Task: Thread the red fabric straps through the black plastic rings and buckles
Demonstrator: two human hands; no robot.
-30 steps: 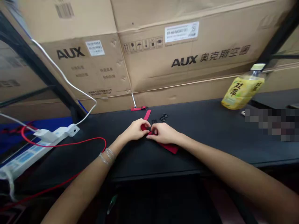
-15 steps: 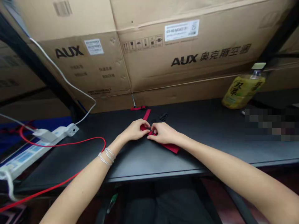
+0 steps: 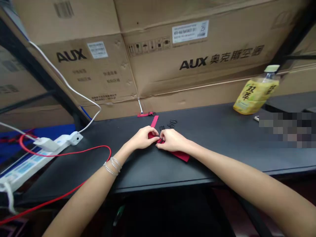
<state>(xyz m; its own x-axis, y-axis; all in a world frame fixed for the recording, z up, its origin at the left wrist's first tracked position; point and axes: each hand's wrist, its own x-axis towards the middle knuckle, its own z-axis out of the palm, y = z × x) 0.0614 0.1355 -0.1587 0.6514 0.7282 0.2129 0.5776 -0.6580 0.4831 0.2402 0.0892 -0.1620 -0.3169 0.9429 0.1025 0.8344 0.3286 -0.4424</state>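
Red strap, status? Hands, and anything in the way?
Left hand, right hand pinching red strap at a small black buckle. Loose black rings just ahead, untouched. Red cable off left, apart from the strap.

From here the feed looks evenly lit but a little dull, with soft light falling from above and no hard shadows; the left hand [image 3: 143,138] and right hand [image 3: 172,140] cast only faint ones on the black bench [image 3: 197,171]. The red strap [image 3: 181,156] at centre reads fairly clearly, though compression softens fine detail. Darkness swallows the space under the bench at 6 o'clock. Wide-angle bending curves the cardboard boxes [image 3: 192,65] toward 1 and 11 o'clock, and a pixelated patch [image 3: 283,130] blocks 3 o'clock.
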